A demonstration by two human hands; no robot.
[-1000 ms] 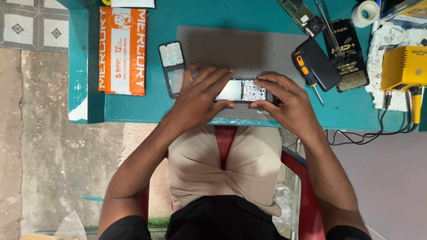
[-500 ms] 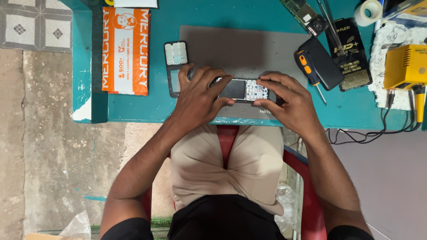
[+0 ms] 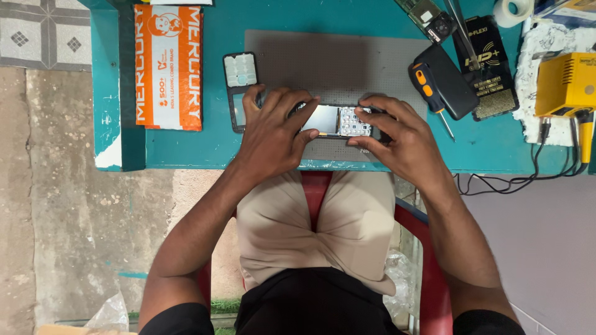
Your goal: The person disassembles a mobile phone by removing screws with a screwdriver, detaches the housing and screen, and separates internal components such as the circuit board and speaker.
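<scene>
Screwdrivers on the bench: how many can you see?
1. An orange-and-black screwdriver lies at the grey mat's right edge, beside a black case, right of the right hand. Others may be hidden in the top-right clutter.

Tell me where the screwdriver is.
The screwdriver lies on the teal table, right of the grey mat, just beyond the right hand and beside a black case.

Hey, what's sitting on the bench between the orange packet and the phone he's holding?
In the head view, a detached phone front cover with its keypad lies between the orange packet and the opened phone. The left hand partly overlaps its right edge.
</scene>
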